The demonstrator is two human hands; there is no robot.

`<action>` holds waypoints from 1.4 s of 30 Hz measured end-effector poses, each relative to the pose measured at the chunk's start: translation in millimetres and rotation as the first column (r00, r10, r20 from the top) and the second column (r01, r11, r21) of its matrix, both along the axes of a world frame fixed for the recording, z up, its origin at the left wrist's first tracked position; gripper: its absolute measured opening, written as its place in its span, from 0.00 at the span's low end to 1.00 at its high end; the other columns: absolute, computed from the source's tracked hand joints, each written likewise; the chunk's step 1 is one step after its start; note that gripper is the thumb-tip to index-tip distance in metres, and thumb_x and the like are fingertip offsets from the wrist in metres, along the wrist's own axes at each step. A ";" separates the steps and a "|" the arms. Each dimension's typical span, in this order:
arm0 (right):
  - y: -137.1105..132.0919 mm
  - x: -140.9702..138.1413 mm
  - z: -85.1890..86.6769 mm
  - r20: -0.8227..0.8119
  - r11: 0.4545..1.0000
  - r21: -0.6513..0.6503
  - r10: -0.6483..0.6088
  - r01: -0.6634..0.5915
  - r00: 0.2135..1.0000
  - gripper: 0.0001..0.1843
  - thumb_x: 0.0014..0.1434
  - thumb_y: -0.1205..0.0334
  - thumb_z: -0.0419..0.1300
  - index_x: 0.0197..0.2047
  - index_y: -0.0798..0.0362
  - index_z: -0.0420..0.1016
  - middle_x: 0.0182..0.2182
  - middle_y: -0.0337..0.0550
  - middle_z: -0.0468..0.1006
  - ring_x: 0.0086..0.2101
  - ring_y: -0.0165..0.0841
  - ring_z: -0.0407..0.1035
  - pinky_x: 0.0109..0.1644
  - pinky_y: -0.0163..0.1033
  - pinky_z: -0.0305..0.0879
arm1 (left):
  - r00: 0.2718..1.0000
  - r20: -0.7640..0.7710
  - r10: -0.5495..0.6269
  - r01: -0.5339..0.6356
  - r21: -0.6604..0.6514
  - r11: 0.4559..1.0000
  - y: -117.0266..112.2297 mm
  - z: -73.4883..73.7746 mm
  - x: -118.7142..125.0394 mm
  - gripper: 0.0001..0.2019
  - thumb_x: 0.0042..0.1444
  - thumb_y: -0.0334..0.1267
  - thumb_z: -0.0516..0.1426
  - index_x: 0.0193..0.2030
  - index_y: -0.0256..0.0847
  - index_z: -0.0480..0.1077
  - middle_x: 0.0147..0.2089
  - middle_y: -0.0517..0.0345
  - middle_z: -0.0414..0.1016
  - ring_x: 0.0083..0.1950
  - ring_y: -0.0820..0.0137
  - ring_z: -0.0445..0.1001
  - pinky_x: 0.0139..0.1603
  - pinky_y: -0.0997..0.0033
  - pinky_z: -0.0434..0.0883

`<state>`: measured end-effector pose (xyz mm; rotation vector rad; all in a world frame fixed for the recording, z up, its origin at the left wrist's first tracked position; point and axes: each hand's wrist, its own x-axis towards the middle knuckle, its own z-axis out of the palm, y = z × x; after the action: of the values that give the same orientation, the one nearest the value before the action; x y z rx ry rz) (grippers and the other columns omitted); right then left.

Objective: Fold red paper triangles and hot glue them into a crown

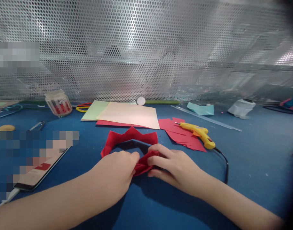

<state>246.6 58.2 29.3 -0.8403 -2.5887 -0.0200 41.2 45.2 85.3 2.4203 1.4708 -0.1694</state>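
A red paper crown, bent into a ring with a pointed upper edge, stands on the blue table in front of me. My left hand is closed on its near left side, the fingertips partly hidden behind the paper. On the near right side, my right hand grips the folded red band between thumb and fingers. Just beyond the crown lies a stack of cream paper with red and green sheets. To the right, a yellow hot glue gun rests on cut red paper pieces.
A phone with a cable lies at left. Behind it are a clear jar with red bits and yellow-handled scissors. A clear stick and a teal paper scrap lie at the back right. A perforated metal panel stands behind.
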 end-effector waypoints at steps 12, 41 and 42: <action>-6.4 -8.7 -8.3 -0.112 0.980 0.056 -0.183 0.190 0.977 0.10 0.66 0.60 0.54 0.31 0.51 0.68 0.30 0.39 0.74 0.23 0.29 0.67 0.26 0.34 0.57 | 0.995 0.099 0.003 0.005 -0.076 0.997 11.8 4.9 -10.4 0.11 0.60 0.31 0.51 0.26 0.43 0.57 0.27 0.63 0.69 0.27 0.69 0.68 0.25 0.71 0.55; -5.3 -13.3 -9.3 -0.254 0.996 -0.016 -0.094 0.093 0.963 0.08 0.66 0.60 0.56 0.34 0.50 0.69 0.39 0.42 0.79 0.25 0.25 0.70 0.27 0.30 0.64 | 0.967 0.256 0.012 0.011 -0.090 0.996 14.1 -7.0 -12.0 0.17 0.55 0.26 0.50 0.43 0.46 0.76 0.43 0.60 0.80 0.43 0.64 0.78 0.41 0.69 0.69; -3.9 -11.0 -6.1 -0.267 0.996 0.008 -0.080 0.085 0.960 0.07 0.66 0.59 0.55 0.36 0.50 0.69 0.42 0.44 0.79 0.25 0.25 0.71 0.28 0.31 0.65 | 0.968 0.250 0.013 0.008 -0.084 0.996 13.8 -7.3 -11.6 0.17 0.54 0.26 0.50 0.44 0.46 0.75 0.43 0.59 0.80 0.44 0.63 0.78 0.43 0.68 0.69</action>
<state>235.6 54.3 23.2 -0.8784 -2.2981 0.0413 29.6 59.1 78.1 2.2758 1.3263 0.0722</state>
